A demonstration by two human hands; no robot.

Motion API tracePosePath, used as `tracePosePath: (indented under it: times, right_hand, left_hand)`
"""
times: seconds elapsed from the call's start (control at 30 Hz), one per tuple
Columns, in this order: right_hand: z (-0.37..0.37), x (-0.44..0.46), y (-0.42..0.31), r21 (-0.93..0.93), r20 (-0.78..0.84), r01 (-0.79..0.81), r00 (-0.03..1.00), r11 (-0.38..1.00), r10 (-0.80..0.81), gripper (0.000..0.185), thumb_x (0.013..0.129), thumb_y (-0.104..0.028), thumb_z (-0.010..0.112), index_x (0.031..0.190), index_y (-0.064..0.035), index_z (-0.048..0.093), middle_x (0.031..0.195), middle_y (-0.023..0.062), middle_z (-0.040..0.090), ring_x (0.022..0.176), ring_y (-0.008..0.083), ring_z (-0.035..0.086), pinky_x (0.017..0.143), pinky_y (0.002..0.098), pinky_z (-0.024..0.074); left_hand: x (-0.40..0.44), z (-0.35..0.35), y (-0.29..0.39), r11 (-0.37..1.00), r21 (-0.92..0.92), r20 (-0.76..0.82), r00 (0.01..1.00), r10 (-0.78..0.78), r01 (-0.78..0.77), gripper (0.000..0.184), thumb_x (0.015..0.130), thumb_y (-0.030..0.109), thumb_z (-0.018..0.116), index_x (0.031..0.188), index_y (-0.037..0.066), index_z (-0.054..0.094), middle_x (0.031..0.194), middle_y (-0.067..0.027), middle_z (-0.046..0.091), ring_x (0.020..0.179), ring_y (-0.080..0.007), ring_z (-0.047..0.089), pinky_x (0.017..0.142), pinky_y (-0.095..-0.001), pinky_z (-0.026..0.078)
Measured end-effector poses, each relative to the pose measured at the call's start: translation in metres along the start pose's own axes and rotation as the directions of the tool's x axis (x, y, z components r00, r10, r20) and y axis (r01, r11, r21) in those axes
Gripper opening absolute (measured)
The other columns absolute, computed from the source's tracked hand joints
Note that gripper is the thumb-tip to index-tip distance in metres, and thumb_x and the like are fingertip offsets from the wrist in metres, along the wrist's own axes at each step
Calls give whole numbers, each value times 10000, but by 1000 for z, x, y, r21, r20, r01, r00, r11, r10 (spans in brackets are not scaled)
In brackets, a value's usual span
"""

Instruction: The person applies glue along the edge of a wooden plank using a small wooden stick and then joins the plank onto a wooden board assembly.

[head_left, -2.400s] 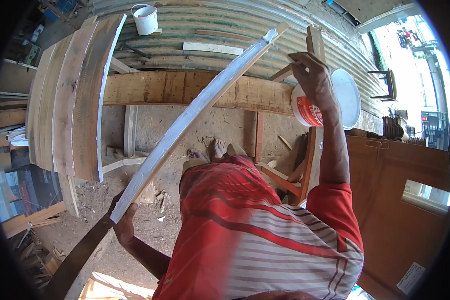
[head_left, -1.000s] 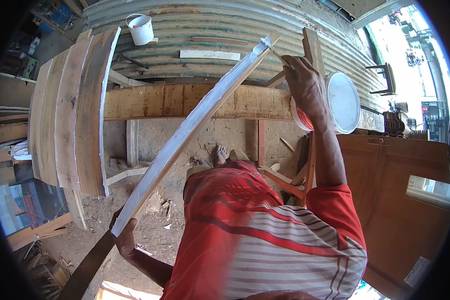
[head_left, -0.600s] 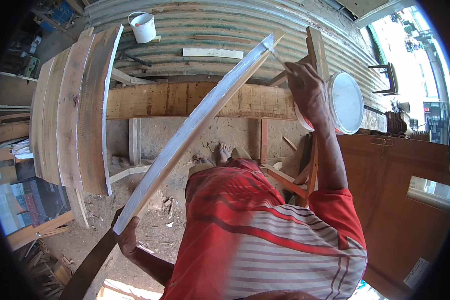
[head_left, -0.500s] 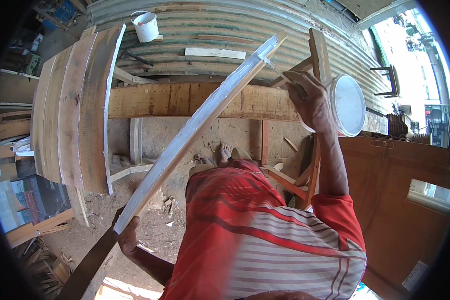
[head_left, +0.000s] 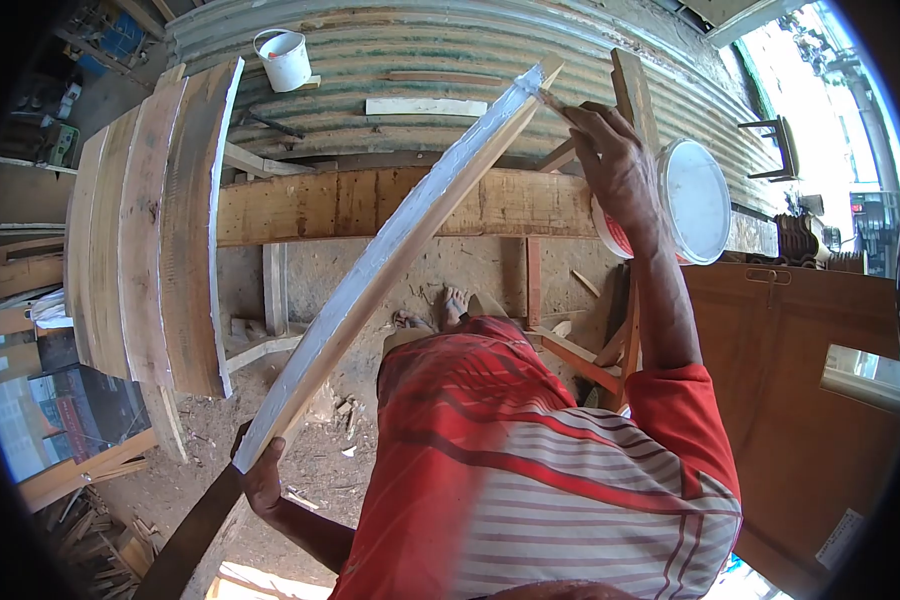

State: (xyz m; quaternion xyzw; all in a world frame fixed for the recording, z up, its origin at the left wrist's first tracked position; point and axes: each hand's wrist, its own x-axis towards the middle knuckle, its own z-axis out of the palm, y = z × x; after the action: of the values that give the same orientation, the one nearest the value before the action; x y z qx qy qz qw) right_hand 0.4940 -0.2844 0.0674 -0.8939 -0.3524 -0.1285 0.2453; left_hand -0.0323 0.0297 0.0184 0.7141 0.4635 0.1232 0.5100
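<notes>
The left hand is clasped around the lower end of the white-coated board, which slants across the bench plank towards a slim tool pinched in the nearly closed fingers of the right hand.

A wooden bench carries side-by-side boards at its left end and a white bucket at its right — wood scraps litter the near-left floor.

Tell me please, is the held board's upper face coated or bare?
Mostly coated: the board carries a white layer there, with bare wood at the far tip.
</notes>
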Motion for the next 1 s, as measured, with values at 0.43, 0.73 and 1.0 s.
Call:
tracePosePath:
  times: [0.43, 0.73, 1.0]
  right_hand:
    - [3, 8, 3, -60, -42, 0, 999, 998, -2, 263, 970, -85, 657, 1230, -52, 684, 1168, 170, 699, 993, 392, 701, 834, 449, 550]
    - [6, 9, 6, -81, -134, 26, 990, 996, -36, 234, 962, -70, 667, 1195, -68, 687, 1109, 145, 705, 952, 375, 709, 792, 439, 555]
    - [6, 19, 21, -129, -123, -123, 987, 984, 108, 229, 985, -144, 646, 1195, -57, 676, 1107, 170, 702, 957, 399, 698, 805, 452, 543]
  left_hand:
    - [-2, 5, 5, 996, -91, 4, 1000, 23, -23, 386, 809, 124, 845, 1141, -3, 693, 1008, -28, 665, 935, -149, 589, 831, -293, 473]
    - [0, 3, 3, 998, -61, -7, 1000, -3, 3, 378, 806, 107, 823, 1138, -12, 686, 1004, -49, 670, 952, -177, 605, 890, -330, 480]
    - [-1, 3, 5, 997, -79, -5, 1000, -19, 18, 388, 808, 107, 832, 1146, -15, 687, 1022, -52, 668, 974, -183, 600, 918, -328, 468]
